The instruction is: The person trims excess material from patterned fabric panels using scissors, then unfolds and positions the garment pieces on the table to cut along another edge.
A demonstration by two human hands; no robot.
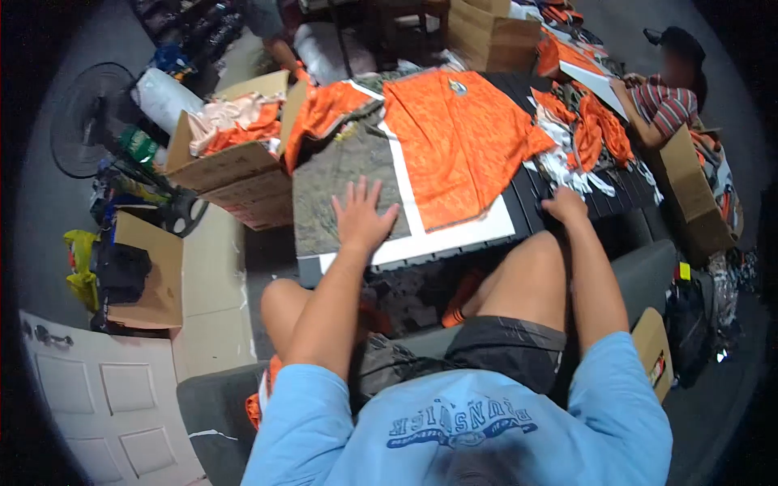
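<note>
An orange patterned shirt (462,138) with a small emblem lies spread on the dark ribbed table (525,198). Beside it on the left is a grey-green camouflage cloth (320,182), and a white board (478,233) shows beneath the two. My left hand (362,219) rests flat on the camouflage cloth, fingers spread. At the table's right front edge, my right hand (569,207) has its fingers curled together. Whatever it may hold is too small to make out. White cloth scraps (559,158) and orange pieces (598,134) are heaped just beyond that hand.
On the left, a cardboard box (243,182) holds orange and pale cloth, with a fan (93,121) farther out. Another box (697,190) stands at the right. Across the table's far right sits a person in a striped shirt (664,105). A large box (490,40) is behind.
</note>
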